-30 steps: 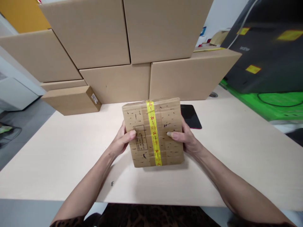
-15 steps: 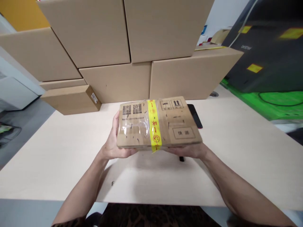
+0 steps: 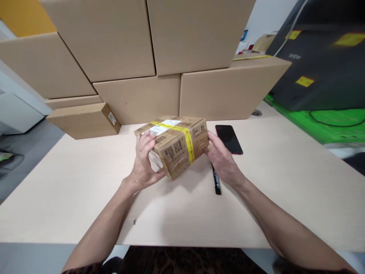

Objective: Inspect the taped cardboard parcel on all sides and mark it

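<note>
Between both hands is a brown cardboard box (image 3: pixel 182 142), tilted above the table, with a strip of yellow tape around it and a white label on its upper face. My left hand (image 3: pixel 144 161) grips its left end, fingers over the top edge and thumb below. On the right end, my right hand (image 3: pixel 224 158) clasps the box, with some fingertips hidden behind or under it. A black marker pen (image 3: pixel 216 182) lies on the table just below my right hand. Beyond that hand rests a black phone (image 3: pixel 229 139) with a red edge.
Large cardboard boxes (image 3: pixel 137 99) are stacked along the back of the pale table (image 3: pixel 85 201). A smaller flat box (image 3: pixel 76 121) sits at the back left. To the right stand a dark machine (image 3: pixel 322 64) and a bright green surface (image 3: pixel 327 121).
Both hands have turned the box: its coded side now faces down and to the right, and the labelled top shows. More of the phone and the marker pen has come into sight.
</note>
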Tool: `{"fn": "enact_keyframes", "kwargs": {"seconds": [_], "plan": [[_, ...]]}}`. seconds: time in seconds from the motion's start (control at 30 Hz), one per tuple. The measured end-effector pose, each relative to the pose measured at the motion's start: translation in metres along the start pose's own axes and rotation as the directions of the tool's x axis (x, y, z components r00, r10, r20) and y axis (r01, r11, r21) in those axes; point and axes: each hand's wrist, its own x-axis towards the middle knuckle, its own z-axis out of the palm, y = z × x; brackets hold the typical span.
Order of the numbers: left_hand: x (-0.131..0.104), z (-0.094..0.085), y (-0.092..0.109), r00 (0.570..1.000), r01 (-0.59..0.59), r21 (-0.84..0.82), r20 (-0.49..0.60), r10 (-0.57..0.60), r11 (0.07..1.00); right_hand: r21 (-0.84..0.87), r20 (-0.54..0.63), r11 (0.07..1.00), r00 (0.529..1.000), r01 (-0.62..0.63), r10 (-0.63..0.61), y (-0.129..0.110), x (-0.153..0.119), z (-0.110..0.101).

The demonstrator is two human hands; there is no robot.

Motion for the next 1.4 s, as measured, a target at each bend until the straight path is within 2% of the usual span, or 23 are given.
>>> {"fn": "enact_keyframes", "kwargs": {"seconds": [0.1,0.2,0.3,0.4,0.47,0.6,0.8,1.0,1.07,1.13,1.23,1.3,1.4], "plan": [[-0.001,0.005,0.011,0.999,-0.042,0.082,-0.004,0.043,0.996,-0.124,0.032,0.987,0.995,0.102,-0.099,0.007,-0.008,0.005],[-0.004,0.010,0.018,0.999,-0.037,0.124,0.025,0.035,0.992,-0.201,0.011,0.976,0.996,0.088,-0.088,0.013,-0.008,0.006],[-0.005,0.012,0.023,0.997,-0.066,0.096,0.048,0.061,0.993,-0.109,-0.072,0.993,0.996,0.044,-0.052,0.015,0.000,0.004],[-0.004,0.012,0.028,0.995,-0.079,0.079,0.060,0.074,0.994,0.039,-0.142,0.999,0.989,-0.032,0.037,0.018,0.010,0.000],[-0.003,0.012,0.031,0.996,-0.075,0.089,0.063,0.070,0.993,0.079,-0.187,0.995,0.979,-0.064,0.078,0.021,0.014,-0.002],[-0.003,0.012,0.033,0.995,-0.088,0.065,0.053,0.085,0.994,0.069,-0.269,0.998,0.963,-0.008,0.026,0.025,0.014,0.000],[-0.005,0.014,0.026,0.996,-0.083,0.044,0.019,0.082,0.996,-0.026,-0.143,0.997,0.986,0.078,-0.081,0.021,0.010,0.003],[-0.006,0.016,0.024,0.996,-0.094,0.042,0.013,0.093,0.995,-0.128,-0.172,0.987,0.978,0.094,-0.115,0.019,0.009,0.003],[-0.006,0.017,0.026,0.995,-0.103,0.032,0.013,0.103,0.994,-0.248,-0.143,0.957,0.971,0.153,-0.192,0.021,0.007,0.001],[-0.005,0.018,0.028,0.994,-0.110,0.028,0.020,0.109,0.994,-0.486,-0.105,0.835,0.931,0.258,-0.349,0.025,0.003,0.000],[-0.003,0.020,0.033,0.994,-0.103,0.039,0.027,0.102,0.994,-0.796,0.055,0.470,0.819,0.381,-0.571,0.034,-0.005,0.005],[-0.003,0.021,0.035,0.996,-0.085,0.056,0.018,0.084,0.995,-0.849,0.195,0.268,0.740,0.456,-0.643,0.038,-0.012,0.013],[-0.003,0.020,0.034,0.999,-0.049,0.081,-0.016,0.050,0.995,-0.825,0.371,0.087,0.650,0.558,-0.663,0.040,-0.024,0.030]]}}
